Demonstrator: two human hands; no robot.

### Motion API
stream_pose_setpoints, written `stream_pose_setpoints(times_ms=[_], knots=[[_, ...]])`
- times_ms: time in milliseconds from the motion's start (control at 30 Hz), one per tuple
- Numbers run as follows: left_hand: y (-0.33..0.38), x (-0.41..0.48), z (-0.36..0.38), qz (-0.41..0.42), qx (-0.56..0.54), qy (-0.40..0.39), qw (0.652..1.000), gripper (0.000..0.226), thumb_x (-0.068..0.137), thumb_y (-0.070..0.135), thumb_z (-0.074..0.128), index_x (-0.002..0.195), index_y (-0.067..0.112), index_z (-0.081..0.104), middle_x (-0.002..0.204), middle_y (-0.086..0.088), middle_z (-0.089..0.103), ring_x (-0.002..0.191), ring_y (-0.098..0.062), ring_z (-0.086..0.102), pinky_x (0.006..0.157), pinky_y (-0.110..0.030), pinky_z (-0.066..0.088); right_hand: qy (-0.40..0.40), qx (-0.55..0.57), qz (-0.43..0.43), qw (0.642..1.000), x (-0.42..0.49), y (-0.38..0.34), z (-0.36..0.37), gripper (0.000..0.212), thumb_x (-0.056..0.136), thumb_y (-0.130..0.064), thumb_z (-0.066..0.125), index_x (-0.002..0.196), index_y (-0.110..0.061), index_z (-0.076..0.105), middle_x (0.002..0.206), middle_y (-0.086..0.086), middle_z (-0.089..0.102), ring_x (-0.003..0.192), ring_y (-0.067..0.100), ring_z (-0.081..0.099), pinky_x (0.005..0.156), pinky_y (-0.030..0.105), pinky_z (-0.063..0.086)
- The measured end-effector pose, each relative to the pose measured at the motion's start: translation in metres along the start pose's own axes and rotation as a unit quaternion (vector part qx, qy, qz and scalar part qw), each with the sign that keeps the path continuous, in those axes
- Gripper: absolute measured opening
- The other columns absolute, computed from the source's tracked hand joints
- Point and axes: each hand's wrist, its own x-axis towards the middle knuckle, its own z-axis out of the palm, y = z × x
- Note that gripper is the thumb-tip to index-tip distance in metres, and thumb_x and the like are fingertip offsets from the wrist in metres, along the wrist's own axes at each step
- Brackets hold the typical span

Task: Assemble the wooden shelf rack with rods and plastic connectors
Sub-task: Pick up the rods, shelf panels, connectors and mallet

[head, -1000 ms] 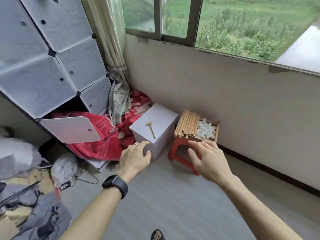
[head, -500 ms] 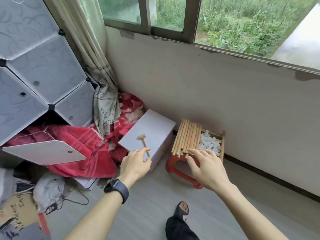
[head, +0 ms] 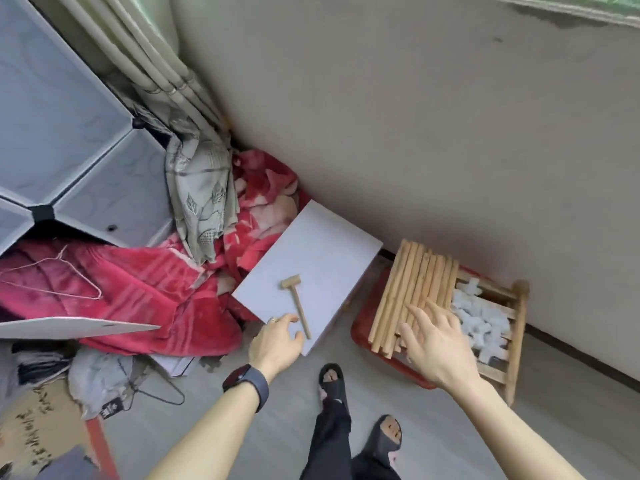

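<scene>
A bundle of wooden rods point(head: 412, 289) lies on a wooden frame point(head: 519, 327) set on a red stool point(head: 362, 327). Several white plastic connectors point(head: 479, 315) fill the frame's right side. A small wooden mallet point(head: 297, 303) lies on a white box point(head: 311, 265). My right hand point(head: 434, 341) hovers over the near ends of the rods with fingers spread, holding nothing. My left hand point(head: 277, 341), a ring on one finger, reaches over the box's near corner just left of the mallet handle, fingers loosely curled and empty.
A red blanket point(head: 145, 282) and a patterned curtain point(head: 201, 188) pile up left of the box. A grey panel cabinet point(head: 69, 140) stands at far left. Wire hangers, bags and cardboard point(head: 38, 424) clutter the lower left floor. My sandalled feet point(head: 332, 382) stand below the hands.
I have stepped closer and the view has tilted down. Both hands have reached forward: the right now over the rod ends, the left at the box corner beside the mallet.
</scene>
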Motion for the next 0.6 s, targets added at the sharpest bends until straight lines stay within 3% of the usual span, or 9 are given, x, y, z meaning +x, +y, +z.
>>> stream_pose_setpoints(times_ms=[133,300,433,600], knots=[[-0.005,0.079,0.035,-0.057,-0.016,-0.049,0.997,0.050,0.098,0.041,0.051,0.144,0.023,0.043,0.143,-0.007,0.048,0.125,-0.028,0.055,0.096,-0.039,0.049,-0.014,-0.021,0.025,0.999,0.060,0.009,0.054,0.063,0.101,-0.061,0.027,0.160,-0.039,0.020,0.171,0.005,0.005,0.156,0.029,-0.001,0.125,0.050,0.010],[-0.006,0.149,0.073,-0.113,-0.024,-0.039,0.993,0.056,0.098,0.047,0.051,0.143,0.016,0.036,0.136,-0.009,0.050,0.115,-0.032,0.060,0.085,-0.041,0.052,0.005,-0.036,0.047,0.998,0.112,0.021,0.106,0.066,0.103,-0.056,0.031,0.160,-0.045,0.001,0.169,0.006,-0.018,0.154,0.027,-0.020,0.125,0.056,0.001],[-0.009,0.184,0.091,-0.163,-0.024,-0.027,0.986,0.057,0.100,0.049,0.050,0.139,0.009,0.035,0.131,-0.010,0.053,0.107,-0.035,0.063,0.078,-0.042,0.053,0.016,-0.030,0.076,0.997,0.127,0.033,0.133,0.071,0.103,-0.055,0.034,0.160,-0.044,-0.008,0.169,0.006,-0.019,0.154,0.024,-0.022,0.124,0.059,0.001],[-0.018,0.210,0.109,-0.169,-0.003,0.002,0.986,0.036,0.104,0.030,0.048,0.127,0.004,0.040,0.124,-0.016,0.057,0.101,-0.037,0.064,0.071,-0.043,0.053,0.037,-0.030,0.068,0.997,0.128,0.040,0.147,0.071,0.104,-0.055,0.033,0.159,-0.043,-0.010,0.169,0.004,-0.017,0.153,0.021,-0.025,0.122,0.060,0.002]])
